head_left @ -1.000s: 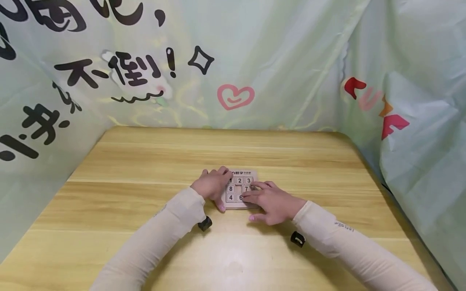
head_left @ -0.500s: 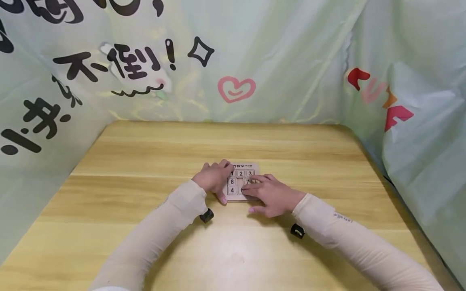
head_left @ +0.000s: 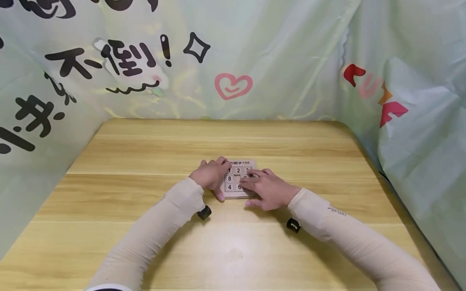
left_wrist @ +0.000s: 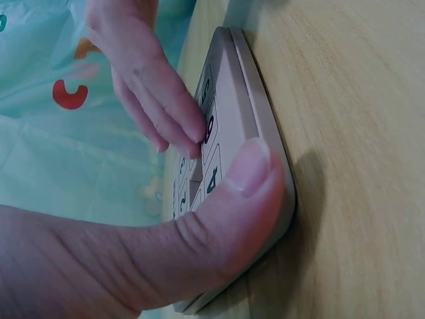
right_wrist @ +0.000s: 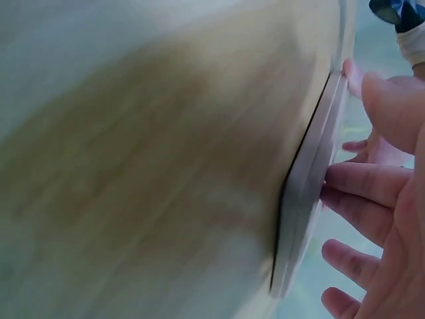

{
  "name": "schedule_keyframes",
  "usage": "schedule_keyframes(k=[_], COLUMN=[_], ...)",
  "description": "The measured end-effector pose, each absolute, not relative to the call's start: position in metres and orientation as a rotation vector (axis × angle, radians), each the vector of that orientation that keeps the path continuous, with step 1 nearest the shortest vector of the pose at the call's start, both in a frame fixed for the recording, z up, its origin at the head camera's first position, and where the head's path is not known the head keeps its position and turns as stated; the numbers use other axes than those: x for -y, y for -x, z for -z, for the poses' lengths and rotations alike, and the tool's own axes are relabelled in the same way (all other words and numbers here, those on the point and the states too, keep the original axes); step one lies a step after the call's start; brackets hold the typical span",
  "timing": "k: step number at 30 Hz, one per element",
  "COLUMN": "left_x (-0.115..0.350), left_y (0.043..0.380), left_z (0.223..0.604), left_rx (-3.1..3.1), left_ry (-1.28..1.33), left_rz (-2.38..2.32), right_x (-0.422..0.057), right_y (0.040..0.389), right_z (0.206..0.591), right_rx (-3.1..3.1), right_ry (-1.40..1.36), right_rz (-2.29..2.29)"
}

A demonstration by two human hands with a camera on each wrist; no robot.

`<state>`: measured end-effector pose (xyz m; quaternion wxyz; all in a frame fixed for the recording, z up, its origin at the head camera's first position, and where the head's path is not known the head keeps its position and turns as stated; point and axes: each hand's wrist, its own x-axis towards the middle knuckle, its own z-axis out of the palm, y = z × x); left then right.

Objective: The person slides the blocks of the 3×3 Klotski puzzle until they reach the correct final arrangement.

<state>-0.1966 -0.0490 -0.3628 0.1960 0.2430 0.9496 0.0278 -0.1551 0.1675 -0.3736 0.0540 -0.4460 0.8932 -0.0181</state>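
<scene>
A pale number slide puzzle [head_left: 230, 182] lies flat on the wooden table, with black digits on its square tiles and a gap in the middle. My left hand [head_left: 209, 176] grips its left side, the thumb [left_wrist: 226, 219] bent against the near corner and the fingers at the far left. From the right, my right hand [head_left: 267, 188] reaches over the board with fairly straight fingers. Its fingertips rest on the tiles beside the gap, covering the tile right of it. In the right wrist view the puzzle's edge [right_wrist: 307, 179] shows side-on beneath those fingers.
Around the puzzle spreads the wooden table [head_left: 233, 242]. A pale green printed curtain [head_left: 284, 60] hangs behind it and along both sides, with dark characters and a pink heart. Black wrist cameras sit under both sleeves [head_left: 174, 218].
My right fingertips have shifted from the bottom row to the middle row, uncovering the 6 and covering the 7. My left hand keeps its grip. The head view has tilted slightly down.
</scene>
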Motion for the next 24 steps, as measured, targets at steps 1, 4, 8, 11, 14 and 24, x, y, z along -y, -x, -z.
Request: schedule_keyframes(k=[1, 4, 8, 11, 14, 24], left_x=[0.050, 0.051, 0.051, 0.050, 0.049, 0.049], left_y=[0.197, 0.196, 0.197, 0.199, 0.202, 0.198], left_z=[0.363, 0.363, 0.363, 0.361, 0.359, 0.359], left_rx=[-2.661, -2.658, -2.657, -2.661, -2.664, -2.648], left_ry=[-0.679, -0.684, -0.693, -0.697, -0.697, -0.702], left_rz=[-0.079, -0.084, -0.082, -0.068, -0.063, -0.078], right_x=[-0.168, -0.170, -0.174, -0.176, -0.176, -0.169], right_y=[0.156, 0.158, 0.159, 0.159, 0.157, 0.157], right_z=[0.374, 0.374, 0.371, 0.366, 0.363, 0.369], right_rx=[-2.720, -2.726, -2.725, -2.724, -2.686, -2.675], right_ry=[1.346, 1.308, 1.261, 1.263, 1.312, 1.293], right_rz=[0.051, 0.055, 0.081, 0.092, 0.102, 0.112])
